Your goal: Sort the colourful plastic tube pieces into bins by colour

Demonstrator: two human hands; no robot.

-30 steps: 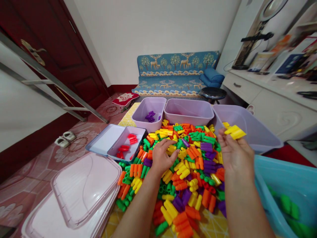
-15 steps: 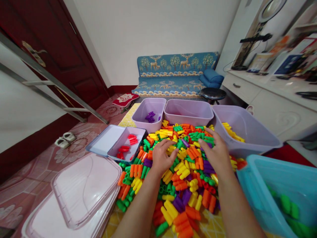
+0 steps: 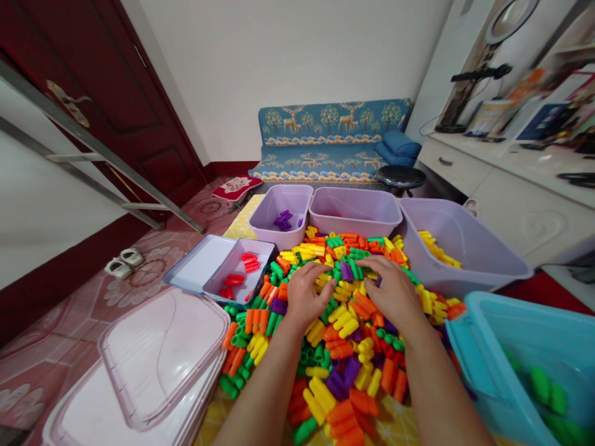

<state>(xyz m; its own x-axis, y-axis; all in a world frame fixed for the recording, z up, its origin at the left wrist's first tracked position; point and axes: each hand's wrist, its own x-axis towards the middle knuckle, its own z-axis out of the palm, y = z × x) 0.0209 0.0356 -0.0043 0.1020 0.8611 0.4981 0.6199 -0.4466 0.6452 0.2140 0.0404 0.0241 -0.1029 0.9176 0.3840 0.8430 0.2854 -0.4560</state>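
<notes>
A broad heap of orange, yellow, green and purple plastic pieces (image 3: 344, 322) covers the middle of the table. Over its left middle is my left hand (image 3: 307, 294), fingers apart and curved, resting on or just above the pieces. My right hand (image 3: 390, 291) is over the right middle, its fingers spread and pointing inward. A purple piece (image 3: 346, 271) lies between the two hands, near the right fingertips. Neither hand visibly holds a piece. Pieces under both palms are hidden.
Behind the heap stand a lilac bin (image 3: 281, 232) with purple pieces, another lilac bin (image 3: 356, 223), and a third (image 3: 465, 279) with yellow pieces. A teal bin (image 3: 483, 365) is at right; a box (image 3: 216, 286) with red pieces and stacked lids (image 3: 162, 353) are at left.
My right hand has moved left, closer to my left hand, uncovering pieces at the heap's right side. My left hand has barely moved.
</notes>
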